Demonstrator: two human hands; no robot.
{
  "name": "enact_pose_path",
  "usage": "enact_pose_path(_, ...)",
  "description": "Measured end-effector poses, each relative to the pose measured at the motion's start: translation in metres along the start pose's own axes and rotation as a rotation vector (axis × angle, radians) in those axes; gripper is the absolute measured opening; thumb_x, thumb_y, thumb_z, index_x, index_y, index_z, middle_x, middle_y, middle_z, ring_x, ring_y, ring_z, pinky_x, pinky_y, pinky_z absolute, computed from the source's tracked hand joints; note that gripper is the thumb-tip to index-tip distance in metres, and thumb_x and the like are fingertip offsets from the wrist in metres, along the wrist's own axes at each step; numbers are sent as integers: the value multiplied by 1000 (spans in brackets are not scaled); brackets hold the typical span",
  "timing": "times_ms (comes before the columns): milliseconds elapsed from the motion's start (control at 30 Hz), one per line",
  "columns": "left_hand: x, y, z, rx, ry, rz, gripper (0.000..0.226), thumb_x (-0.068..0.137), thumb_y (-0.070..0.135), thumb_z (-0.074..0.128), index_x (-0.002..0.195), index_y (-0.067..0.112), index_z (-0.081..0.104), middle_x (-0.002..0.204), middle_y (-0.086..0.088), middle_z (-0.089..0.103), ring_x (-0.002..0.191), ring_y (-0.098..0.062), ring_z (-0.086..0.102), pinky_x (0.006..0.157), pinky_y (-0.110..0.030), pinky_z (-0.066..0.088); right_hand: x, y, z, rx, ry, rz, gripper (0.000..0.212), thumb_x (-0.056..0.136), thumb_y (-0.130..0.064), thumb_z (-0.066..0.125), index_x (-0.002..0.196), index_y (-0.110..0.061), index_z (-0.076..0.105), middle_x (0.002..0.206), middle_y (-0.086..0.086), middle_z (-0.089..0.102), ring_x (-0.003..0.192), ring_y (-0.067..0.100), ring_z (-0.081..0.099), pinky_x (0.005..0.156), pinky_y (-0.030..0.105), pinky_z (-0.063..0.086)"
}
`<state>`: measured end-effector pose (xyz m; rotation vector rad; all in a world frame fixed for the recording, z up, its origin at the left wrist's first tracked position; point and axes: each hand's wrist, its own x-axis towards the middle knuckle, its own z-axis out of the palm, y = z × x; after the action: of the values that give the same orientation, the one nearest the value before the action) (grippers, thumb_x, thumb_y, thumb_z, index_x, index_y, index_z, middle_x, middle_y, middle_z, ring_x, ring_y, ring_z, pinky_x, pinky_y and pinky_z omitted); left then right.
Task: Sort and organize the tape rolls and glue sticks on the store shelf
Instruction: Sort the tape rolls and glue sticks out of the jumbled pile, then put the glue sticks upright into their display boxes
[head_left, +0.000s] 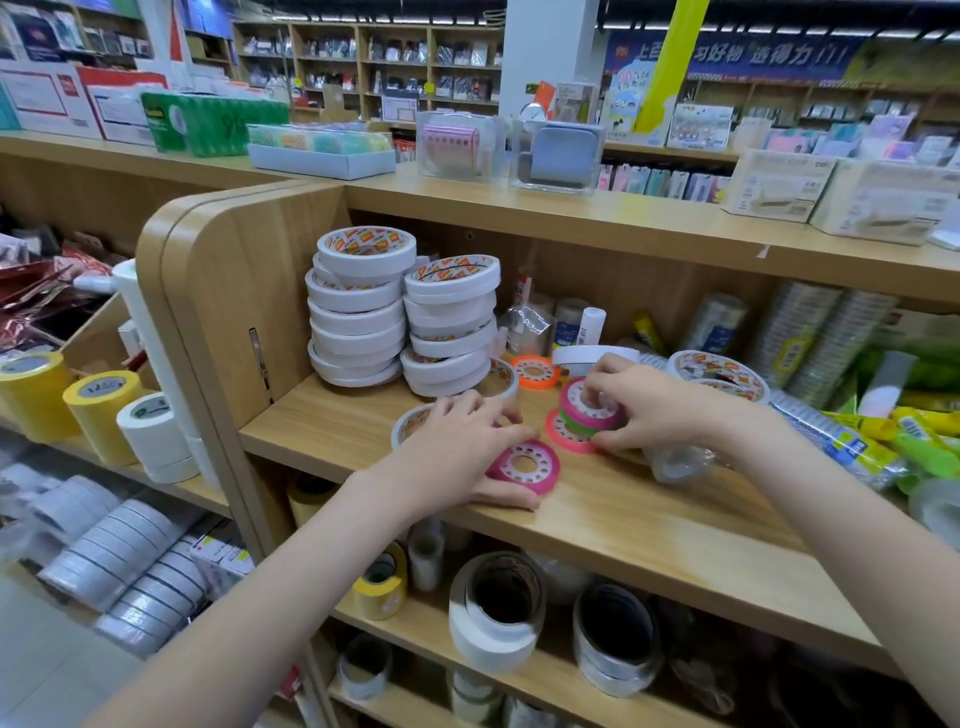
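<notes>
Stacking small coloured tape rolls on the wooden shelf (649, 525) is the step in hand. Right hand (649, 405) is closed round a short stack of pink and green rolls (589, 415), fingers on its top and side, the stack sitting on a flat pink-orange roll (563, 436). Left hand (457, 441) is narrow, thumb and fingers pinching a single magenta roll (524, 467) lying flat on the shelf just left of the stack. An orange roll (534, 372) lies loose behind them; two tall stacks of white tape (400, 312) stand at the back left; glue sticks (914, 436) lie jumbled at far right, untouched. Next move probably: lift the magenta roll and seat it centred on the stack while the right hand steadies it, then collect the orange one.
</notes>
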<state>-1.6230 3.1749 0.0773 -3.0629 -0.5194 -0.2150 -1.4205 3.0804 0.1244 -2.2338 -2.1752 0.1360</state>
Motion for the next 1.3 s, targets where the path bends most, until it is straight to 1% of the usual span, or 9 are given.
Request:
enact_pose_path(200, 2, -2, 5, -111, 50, 46, 64, 83, 63, 48, 139, 36, 36, 135, 11, 46, 114, -12, 29, 88, -26, 22, 13, -9, 5, -50, -91, -10, 29, 87, -46, 55, 96, -22, 43, 86, -9, 42, 85, 15, 46, 72, 26, 34)
enact_pose_path(367, -4, -8, 13, -205, 201, -17, 73, 76, 71, 44, 137, 32, 39, 130, 9, 51, 114, -12, 35, 97, -33, 32, 13, -6, 5, -26, -141, 27, 41, 79, -47, 66, 108, -22, 52, 100, -5, 47, 91, 14, 46, 77, 28, 40)
enact_pose_path(533, -5, -17, 14, -325, 457, -104, 71, 74, 67, 42, 127, 21, 51, 115, 1, 60, 104, -18, 47, 87, -38, 42, 7, -2, 5, 138, 110, 4, 29, 73, -32, 75, 85, -10, 59, 91, 7, 52, 82, 19, 48, 71, 24, 38)
enact_pose_path(667, 2, -12, 2, -358, 550, -149, 67, 77, 61, 53, 128, 18, 49, 115, -1, 57, 104, -18, 46, 84, -30, 37, -25, 12, -26, 473, 392, 119, 23, 72, -27, 76, 80, -29, 54, 99, 0, 48, 85, 12, 52, 83, 22, 41)
enact_pose_path(800, 13, 7, -2, -400, 529, -81, 60, 79, 44, 67, 130, 18, 48, 119, -2, 55, 108, -17, 44, 89, -31, 39, -91, 42, -41, 478, 386, 323, 22, 71, -30, 76, 82, -27, 57, 93, -4, 51, 80, 10, 53, 80, 29, 40)
enact_pose_path(900, 24, 24, 1, -356, 504, -14, 60, 79, 57, 54, 127, 20, 52, 115, -1, 56, 105, -21, 47, 86, -38, 43, -133, 51, -21, 260, 420, 508, 23, 69, -29, 77, 81, -23, 58, 91, 5, 54, 84, 24, 54, 73, 27, 41)
enact_pose_path(1067, 48, 38, 15, -98, 264, -77, 51, 88, 50, 51, 131, 25, 47, 133, -2, 44, 123, -25, 34, 97, -37, 33, -153, 34, 30, 214, 379, 397, 36, 65, -31, 82, 92, -28, 59, 101, -3, 59, 98, 19, 57, 78, 10, 34)
enact_pose_path(1200, 69, 41, 25, -169, 189, -61, 57, 90, 44, 52, 140, 20, 38, 146, -8, 30, 130, -29, 29, 107, -35, 25, -140, 31, 55, 116, 446, 339, 42, 65, -39, 81, 99, -19, 65, 119, 0, 52, 110, 20, 49, 92, 35, 41)
enact_pose_path(1300, 77, 42, 28, -283, 219, -68, 60, 87, 47, 54, 138, 19, 41, 144, -8, 33, 129, -29, 31, 108, -36, 24, -136, 36, 40, 206, 548, 302, 42, 66, -48, 75, 93, -18, 66, 110, -3, 55, 103, 11, 50, 90, 17, 34)
